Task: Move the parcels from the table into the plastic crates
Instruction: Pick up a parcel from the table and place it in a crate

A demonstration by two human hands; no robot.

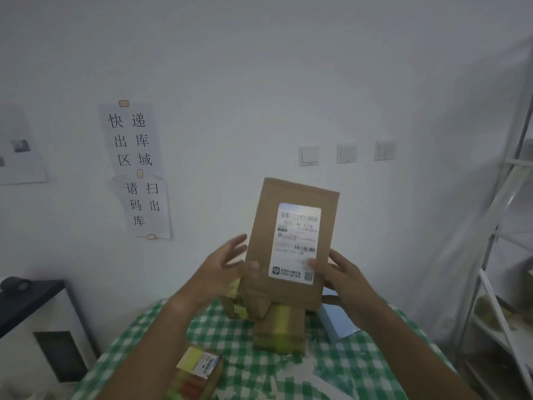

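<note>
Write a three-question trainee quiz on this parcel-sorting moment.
1. True or false: the brown parcel is lifted off the checked tablecloth.
2. Which hand has its thumb on the shipping label: A left hand, B right hand?
3. Fill in: the flat box right of the taped parcels is ____.

Key: 1 true; 2 B; 3 blue.

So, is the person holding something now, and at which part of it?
Yes, a brown parcel, held upright above the table. The right hand grips its lower right edge, thumb on the label; the left hand steadies the lower left edge.
</note>
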